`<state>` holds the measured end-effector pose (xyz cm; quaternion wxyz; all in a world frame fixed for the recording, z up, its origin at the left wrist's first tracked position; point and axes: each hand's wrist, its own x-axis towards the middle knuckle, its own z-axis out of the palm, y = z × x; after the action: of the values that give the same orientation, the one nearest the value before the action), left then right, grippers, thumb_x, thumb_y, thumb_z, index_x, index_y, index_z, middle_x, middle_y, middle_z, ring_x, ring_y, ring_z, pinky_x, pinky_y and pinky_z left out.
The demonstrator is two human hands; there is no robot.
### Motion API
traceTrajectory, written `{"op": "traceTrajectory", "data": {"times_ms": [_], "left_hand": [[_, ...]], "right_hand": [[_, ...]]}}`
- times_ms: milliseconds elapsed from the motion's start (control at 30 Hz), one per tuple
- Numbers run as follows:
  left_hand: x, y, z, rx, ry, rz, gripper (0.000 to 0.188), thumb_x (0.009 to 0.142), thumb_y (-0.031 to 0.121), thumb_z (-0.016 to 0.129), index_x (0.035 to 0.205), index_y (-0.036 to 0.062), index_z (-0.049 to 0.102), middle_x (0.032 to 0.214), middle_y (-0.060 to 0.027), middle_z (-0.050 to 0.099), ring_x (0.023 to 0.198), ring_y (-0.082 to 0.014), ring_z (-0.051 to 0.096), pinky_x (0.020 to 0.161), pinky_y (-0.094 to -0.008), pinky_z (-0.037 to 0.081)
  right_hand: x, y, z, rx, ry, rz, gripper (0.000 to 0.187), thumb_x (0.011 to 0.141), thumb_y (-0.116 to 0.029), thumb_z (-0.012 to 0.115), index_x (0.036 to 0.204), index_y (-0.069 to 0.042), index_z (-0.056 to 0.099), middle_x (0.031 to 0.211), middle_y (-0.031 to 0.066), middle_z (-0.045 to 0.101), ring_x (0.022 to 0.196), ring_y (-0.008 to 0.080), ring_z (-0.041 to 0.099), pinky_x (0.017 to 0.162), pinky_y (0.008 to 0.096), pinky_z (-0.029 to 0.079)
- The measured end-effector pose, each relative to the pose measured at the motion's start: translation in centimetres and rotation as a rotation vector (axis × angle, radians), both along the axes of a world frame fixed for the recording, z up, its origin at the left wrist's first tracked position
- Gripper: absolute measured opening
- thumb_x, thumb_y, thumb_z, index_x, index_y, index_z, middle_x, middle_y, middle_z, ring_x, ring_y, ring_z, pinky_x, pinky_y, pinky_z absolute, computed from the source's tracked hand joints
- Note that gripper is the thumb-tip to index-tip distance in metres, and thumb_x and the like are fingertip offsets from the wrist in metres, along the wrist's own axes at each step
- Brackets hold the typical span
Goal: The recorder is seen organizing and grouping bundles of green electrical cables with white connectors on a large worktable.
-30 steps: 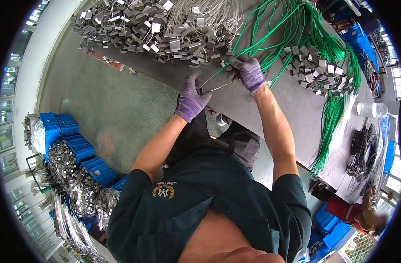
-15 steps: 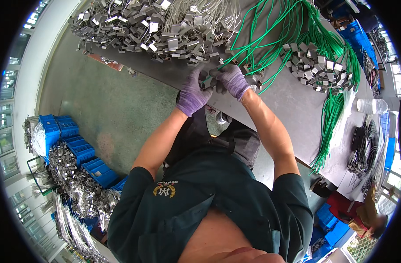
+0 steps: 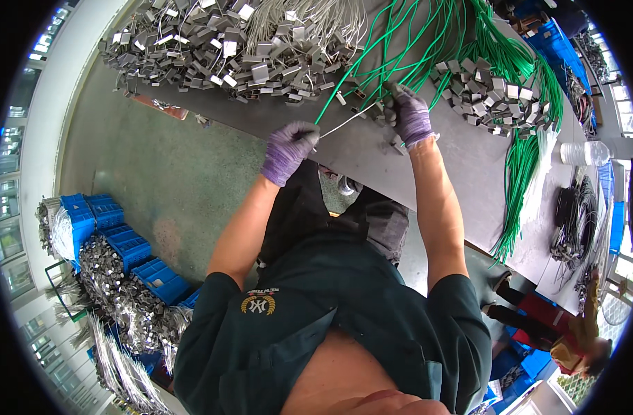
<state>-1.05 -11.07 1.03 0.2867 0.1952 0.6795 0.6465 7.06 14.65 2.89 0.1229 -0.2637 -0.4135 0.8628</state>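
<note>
My left hand [image 3: 291,149], in a purple and grey knit glove, is closed at the table's near edge. A green cable [image 3: 325,109] runs down into its fingers. A thin white cord [image 3: 347,121] stretches taut from there to my right hand [image 3: 408,114], gloved alike and pinching the cord's far end. Small metal pieces lie on the table beside the right hand, partly hidden by it. Beyond my hands more green cables [image 3: 420,55] fan over the grey table [image 3: 361,155]. What sits inside each closed fist is hidden.
A large heap of grey metal blocks with thin wires [image 3: 213,52] covers the far left. Another block pile [image 3: 493,97] and a bundle of green cables [image 3: 518,197] lie right, near a clear plastic bottle [image 3: 585,153]. Blue crates [image 3: 157,278] stand left; a person [image 3: 565,332] is lower right.
My hands were close together and have drawn apart, left hand toward me and left, right hand away and right. The white cord now shows stretched between them. The person at lower right shifted.
</note>
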Motion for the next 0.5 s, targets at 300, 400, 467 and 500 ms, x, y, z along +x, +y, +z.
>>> {"op": "traceTrajectory", "data": {"times_ms": [300, 400, 467, 500], "left_hand": [[1.0, 1.3, 1.5, 0.061, -0.172, -0.016, 0.021, 0.083, 0.015, 0.065, 0.1, 0.0058, 0.058, 0.074, 0.0012, 0.059, 0.062, -0.0053, 0.053, 0.054, -0.0205, 0.043], [1.2, 0.8, 0.7, 0.121, -0.099, -0.063, 0.021, 0.085, 0.017, 0.062, 0.099, 0.0032, 0.057, 0.076, -0.0023, 0.06, 0.064, -0.0074, 0.053, 0.056, -0.0211, 0.044], [1.5, 0.8, 0.3, 0.138, -0.092, -0.058, 0.021, 0.084, 0.017, 0.062, 0.099, 0.0028, 0.057, 0.076, -0.0027, 0.06, 0.064, -0.0076, 0.053, 0.056, -0.0212, 0.044], [1.6, 1.0, 0.2, 0.159, -0.085, -0.049, 0.021, 0.084, 0.016, 0.062, 0.099, 0.0023, 0.056, 0.077, -0.0032, 0.06, 0.064, -0.0077, 0.053, 0.055, -0.0214, 0.044]], "right_hand": [[0.2, -7.9, 1.0, 0.302, -0.223, 0.272, 0.022, 0.086, -0.021, 0.061, 0.077, -0.001, 0.058, 0.06, 0.004, 0.058, 0.043, 0.0109, 0.053, 0.038, 0.0226, 0.041], [0.3, -8.3, 1.0, 0.324, -0.237, 0.369, 0.023, 0.086, -0.019, 0.062, 0.075, 0.0, 0.058, 0.06, 0.0058, 0.059, 0.042, 0.0112, 0.054, 0.037, 0.0223, 0.041], [0.5, -9.0, 0.9, 0.325, -0.228, 0.379, 0.023, 0.085, -0.02, 0.063, 0.075, 0.0, 0.058, 0.06, 0.0057, 0.059, 0.042, 0.0111, 0.054, 0.037, 0.0225, 0.042], [0.6, -9.0, 0.8, 0.33, -0.219, 0.395, 0.024, 0.085, -0.021, 0.063, 0.075, 0.0, 0.058, 0.06, 0.0056, 0.059, 0.042, 0.0111, 0.054, 0.037, 0.0228, 0.042]]}}
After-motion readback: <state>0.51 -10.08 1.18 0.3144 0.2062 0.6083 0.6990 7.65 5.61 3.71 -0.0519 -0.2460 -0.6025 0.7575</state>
